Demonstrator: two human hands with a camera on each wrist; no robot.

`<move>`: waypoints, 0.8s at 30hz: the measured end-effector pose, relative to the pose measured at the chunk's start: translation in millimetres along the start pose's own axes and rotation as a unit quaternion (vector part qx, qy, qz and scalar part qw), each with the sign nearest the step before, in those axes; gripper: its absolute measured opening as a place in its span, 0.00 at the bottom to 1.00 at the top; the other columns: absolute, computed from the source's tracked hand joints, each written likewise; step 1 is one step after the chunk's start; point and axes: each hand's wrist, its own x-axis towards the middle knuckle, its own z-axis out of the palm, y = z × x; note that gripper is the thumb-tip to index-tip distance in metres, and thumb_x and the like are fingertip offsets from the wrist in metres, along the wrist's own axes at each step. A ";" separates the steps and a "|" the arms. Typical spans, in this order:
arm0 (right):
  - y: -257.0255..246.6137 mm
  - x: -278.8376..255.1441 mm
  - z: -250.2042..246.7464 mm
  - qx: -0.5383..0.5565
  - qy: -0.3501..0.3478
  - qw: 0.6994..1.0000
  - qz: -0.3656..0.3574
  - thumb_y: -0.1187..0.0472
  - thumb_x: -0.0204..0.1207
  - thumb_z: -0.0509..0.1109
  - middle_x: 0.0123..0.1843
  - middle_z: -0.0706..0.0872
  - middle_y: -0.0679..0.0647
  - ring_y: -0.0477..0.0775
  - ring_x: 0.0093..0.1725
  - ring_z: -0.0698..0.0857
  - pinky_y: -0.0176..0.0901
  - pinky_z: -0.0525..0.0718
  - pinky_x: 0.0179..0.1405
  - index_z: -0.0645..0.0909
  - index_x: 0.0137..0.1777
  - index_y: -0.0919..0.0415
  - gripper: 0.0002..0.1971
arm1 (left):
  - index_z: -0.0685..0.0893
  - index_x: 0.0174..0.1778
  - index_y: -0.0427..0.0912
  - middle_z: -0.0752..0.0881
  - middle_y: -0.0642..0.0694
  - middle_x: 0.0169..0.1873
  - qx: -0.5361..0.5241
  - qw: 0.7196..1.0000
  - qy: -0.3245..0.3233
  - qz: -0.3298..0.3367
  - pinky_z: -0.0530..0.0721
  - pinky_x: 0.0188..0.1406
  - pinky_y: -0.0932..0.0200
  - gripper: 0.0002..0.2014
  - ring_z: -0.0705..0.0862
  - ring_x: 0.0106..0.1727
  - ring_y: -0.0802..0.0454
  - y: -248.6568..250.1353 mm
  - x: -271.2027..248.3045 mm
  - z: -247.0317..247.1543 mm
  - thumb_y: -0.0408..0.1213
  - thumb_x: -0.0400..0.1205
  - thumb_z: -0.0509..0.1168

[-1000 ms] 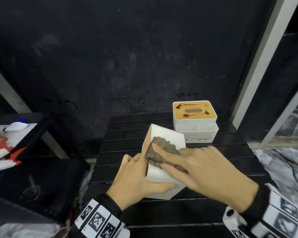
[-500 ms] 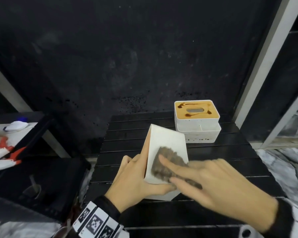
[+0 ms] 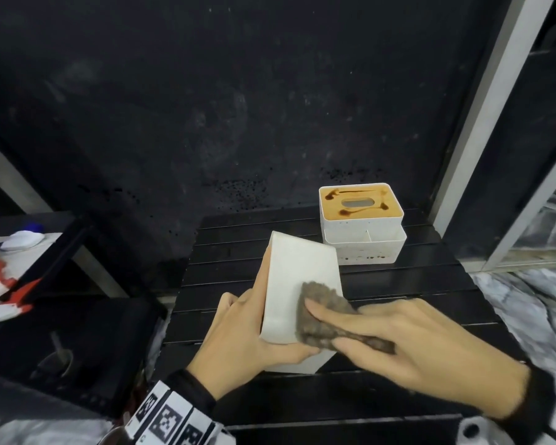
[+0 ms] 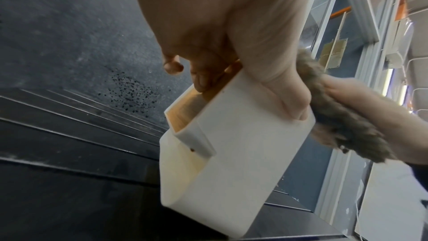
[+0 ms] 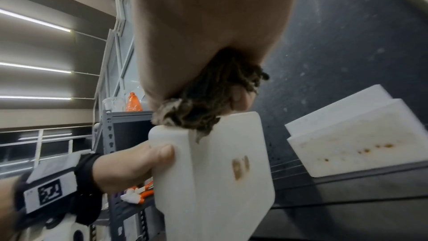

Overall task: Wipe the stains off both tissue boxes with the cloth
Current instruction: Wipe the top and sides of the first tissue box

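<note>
Nearest, at 6 o'clock, two forearms in black cuffs with white marker-printed bands, reaching in from the lower edge.

Left hand [image 3: 247, 332] at 7 o'clock of the near white plastic tissue box [image 3: 297, 284], gripping it: thumb hooked over the near corner, fingers laid flat along the orange-brown lidded face, seen from the left wrist [image 4: 231, 162]. Box tipped onto its end on the black slatted table [image 3: 398, 284], plain white underside turned up and to the right. From the right wrist, a brown smear on that broad white face [image 5: 241, 166], below the cloth.

Right hand [image 3: 414, 342] at 4 o'clock of the box, wrist low, palm down. Index and middle fingers stretched nearly straight toward 9 o'clock, pressing the crumpled grey-brown fuzzy cloth [image 3: 325, 316] against the lower right part of the upturned face; remainder of the cloth bunched under the palm [image 5: 208, 102]. Hold of thumb and remaining fingers on the cloth not clear.

Further back, at 1 o'clock, second white plastic tissue box with orange-brown top [image 3: 360, 216], upright, apart from the first. Dark brown streaks around its oval slot; small brown specks on its front wall [image 5: 361, 149].

At 9 o'clock, a pale side shelf [image 3: 0, 252] carrying red-and-white items, too blurred to identify. Behind everything, at 12 o'clock, a dark speckled wall [image 3: 238, 107].
</note>
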 end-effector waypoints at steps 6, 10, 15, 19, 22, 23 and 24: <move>25.4 23.3 -9.7 -0.083 0.081 0.990 0.074 0.29 0.84 0.42 0.45 0.87 0.40 0.42 0.37 0.83 0.34 0.83 0.39 0.50 0.81 0.18 0.24 | 0.41 0.81 0.85 0.83 0.74 0.63 0.013 1.000 0.000 0.002 0.69 0.68 0.55 0.57 0.79 0.65 0.71 1.8 2.5 -0.1 0.67 0.70 0.80; 1.5 30.0 -1.6 -0.065 0.060 0.994 0.061 0.30 0.86 0.45 0.38 0.79 0.40 0.43 0.35 0.80 0.36 0.78 0.35 0.50 0.84 0.23 0.26 | 0.42 0.88 0.75 0.83 0.76 0.65 0.002 1.000 -0.003 -0.010 0.69 0.72 0.51 0.61 0.81 0.66 0.70 4.1 2.7 -2.5 0.62 0.70 0.82; 10.5 -1.9 1.6 -0.013 0.015 0.999 0.043 0.28 0.84 0.45 0.40 0.81 0.38 0.45 0.37 0.80 0.41 0.83 0.39 0.47 0.80 0.15 0.25 | 0.33 0.83 0.83 0.84 0.73 0.66 0.004 1.000 -0.014 -0.013 0.68 0.75 0.51 0.63 0.80 0.67 0.69 5.4 2.4 -3.6 0.66 0.70 0.80; 24.3 2.1 1.1 -0.025 0.050 0.995 0.088 0.28 0.82 0.44 0.46 0.84 0.36 0.41 0.41 0.82 0.42 0.83 0.41 0.42 0.77 0.11 0.25 | 0.37 0.85 0.82 0.81 0.72 0.69 -0.008 0.999 -0.024 -0.030 0.67 0.78 0.49 0.63 0.77 0.72 0.67 8.9 5.5 -5.9 0.65 0.69 0.82; 23.3 5.4 6.4 0.011 0.040 0.994 0.098 0.30 0.82 0.47 0.53 0.86 0.37 0.40 0.44 0.83 0.37 0.84 0.44 0.44 0.79 0.15 0.27 | 0.46 0.82 0.89 0.79 0.75 0.74 -0.102 0.994 -0.038 -0.027 0.74 0.77 0.54 0.58 0.77 0.77 0.67 11.6 3.7 -13.9 0.63 0.68 0.83; 23.2 4.9 7.8 0.029 0.040 0.994 0.101 0.31 0.82 0.48 0.55 0.86 0.38 0.38 0.46 0.83 0.34 0.83 0.44 0.44 0.80 0.16 0.28 | 0.50 0.81 0.90 0.79 0.76 0.73 -0.147 0.988 -0.032 -0.037 0.77 0.73 0.62 0.52 0.78 0.75 0.71 14.2 3.1 -17.3 0.65 0.71 0.80; 23.0 4.3 8.8 0.045 0.041 0.993 0.104 0.31 0.82 0.48 0.57 0.86 0.37 0.36 0.48 0.83 0.32 0.83 0.45 0.44 0.80 0.16 0.28 | 0.54 0.81 0.88 0.80 0.75 0.72 -0.186 0.981 -0.020 -0.054 0.79 0.67 0.69 0.44 0.80 0.71 0.75 18.1 3.1 -19.8 0.69 0.75 0.74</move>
